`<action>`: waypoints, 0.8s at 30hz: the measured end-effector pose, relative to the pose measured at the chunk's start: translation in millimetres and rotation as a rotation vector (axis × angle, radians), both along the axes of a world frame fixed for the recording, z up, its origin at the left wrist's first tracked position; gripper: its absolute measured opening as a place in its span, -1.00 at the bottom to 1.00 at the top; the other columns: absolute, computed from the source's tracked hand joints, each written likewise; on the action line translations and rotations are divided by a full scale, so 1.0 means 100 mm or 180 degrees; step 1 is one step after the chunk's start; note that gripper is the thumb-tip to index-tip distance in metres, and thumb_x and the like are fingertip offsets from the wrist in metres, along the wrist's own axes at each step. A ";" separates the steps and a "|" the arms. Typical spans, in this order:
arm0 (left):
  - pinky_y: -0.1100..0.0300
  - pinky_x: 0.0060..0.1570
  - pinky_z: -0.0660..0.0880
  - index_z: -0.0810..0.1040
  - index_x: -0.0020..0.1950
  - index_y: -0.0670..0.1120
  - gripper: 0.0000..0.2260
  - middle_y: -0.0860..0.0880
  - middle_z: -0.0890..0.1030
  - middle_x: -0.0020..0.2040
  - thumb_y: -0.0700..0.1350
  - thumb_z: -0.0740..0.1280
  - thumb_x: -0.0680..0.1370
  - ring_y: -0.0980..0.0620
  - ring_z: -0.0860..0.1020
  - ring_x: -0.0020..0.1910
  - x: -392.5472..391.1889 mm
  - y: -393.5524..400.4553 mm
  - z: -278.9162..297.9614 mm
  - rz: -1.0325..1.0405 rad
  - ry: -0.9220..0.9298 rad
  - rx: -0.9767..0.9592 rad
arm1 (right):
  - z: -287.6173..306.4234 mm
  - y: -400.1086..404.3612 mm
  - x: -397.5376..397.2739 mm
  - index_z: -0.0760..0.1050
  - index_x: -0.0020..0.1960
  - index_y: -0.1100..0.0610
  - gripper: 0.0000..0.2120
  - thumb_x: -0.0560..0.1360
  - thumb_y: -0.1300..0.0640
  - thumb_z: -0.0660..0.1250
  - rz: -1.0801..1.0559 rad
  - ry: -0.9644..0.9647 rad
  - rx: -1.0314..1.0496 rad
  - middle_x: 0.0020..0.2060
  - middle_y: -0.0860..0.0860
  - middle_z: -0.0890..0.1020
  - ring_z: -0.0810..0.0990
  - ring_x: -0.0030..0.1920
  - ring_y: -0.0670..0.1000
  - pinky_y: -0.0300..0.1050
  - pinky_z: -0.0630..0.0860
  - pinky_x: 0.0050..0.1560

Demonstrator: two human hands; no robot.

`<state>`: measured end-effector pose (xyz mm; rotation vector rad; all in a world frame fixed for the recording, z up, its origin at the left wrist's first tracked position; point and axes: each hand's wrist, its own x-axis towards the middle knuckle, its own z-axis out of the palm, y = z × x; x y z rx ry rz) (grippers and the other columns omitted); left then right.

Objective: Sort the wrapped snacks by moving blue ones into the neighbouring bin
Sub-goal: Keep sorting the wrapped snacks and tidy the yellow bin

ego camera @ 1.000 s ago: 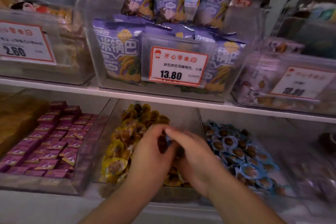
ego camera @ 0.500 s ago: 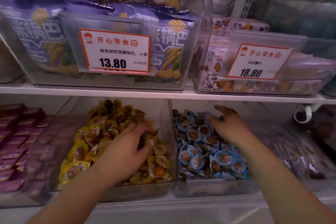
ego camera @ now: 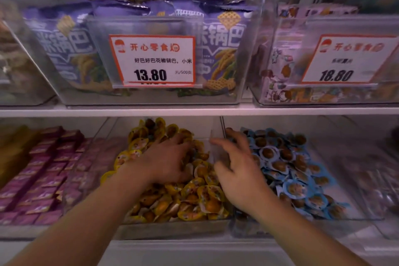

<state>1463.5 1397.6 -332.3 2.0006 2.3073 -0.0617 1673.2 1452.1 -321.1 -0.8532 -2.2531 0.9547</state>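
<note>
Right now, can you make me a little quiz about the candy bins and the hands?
1. True or false: the left hand rests on the yellow snacks.
2. Which bin sits right of the yellow one? A) purple packets B) blue snacks C) empty
3. Fill in: the price card above the yellow snacks reads ____.

Key: 1 true. 2 B. 3 13.80. The right hand, fingers spread, is over the divider between the two bins.
</note>
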 end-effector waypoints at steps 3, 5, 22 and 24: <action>-0.10 0.37 0.37 0.25 0.51 0.23 -0.20 -0.03 0.27 0.51 0.23 0.46 0.31 -0.14 0.35 0.43 -0.03 0.26 0.14 0.0041 -0.0078 -0.0922 | 0.02 -0.02 -0.01 0.46 0.33 -0.11 -0.60 0.56 0.20 0.24 0.0025 0.0009 0.0068 0.38 -0.26 0.15 0.27 0.18 -0.32 -0.63 0.18 0.17; -0.05 0.27 0.49 0.40 0.39 0.25 -0.38 0.00 0.40 0.41 0.15 0.45 0.34 -0.10 0.44 0.34 -0.03 0.37 0.21 -0.0041 -0.0015 -0.1293 | 0.03 -0.02 0.01 0.47 0.32 -0.10 -0.62 0.56 0.20 0.24 0.0036 -0.0001 0.0061 0.41 -0.18 0.17 0.39 0.22 -0.17 -0.40 0.35 0.26; 0.16 -0.06 0.52 0.54 0.06 0.02 -0.62 -0.02 0.60 -0.03 0.25 0.40 0.42 -0.06 0.60 0.01 -0.13 0.34 0.09 -0.0736 0.0333 -0.0361 | 0.01 -0.03 0.01 0.49 0.29 -0.11 -0.66 0.56 0.14 0.25 0.0019 0.0005 0.0000 0.41 -0.25 0.14 0.38 0.20 -0.24 -0.43 0.28 0.28; 0.20 0.07 0.47 0.27 0.46 0.11 -0.27 -0.03 0.53 0.27 0.23 0.46 0.37 -0.07 0.55 0.18 -0.12 0.34 0.04 -0.0642 -0.0076 -0.0604 | 0.00 -0.02 0.00 0.50 0.28 -0.10 -0.67 0.55 0.15 0.25 0.0028 0.0026 -0.0024 0.41 -0.25 0.15 0.36 0.11 -0.30 -0.62 0.17 0.18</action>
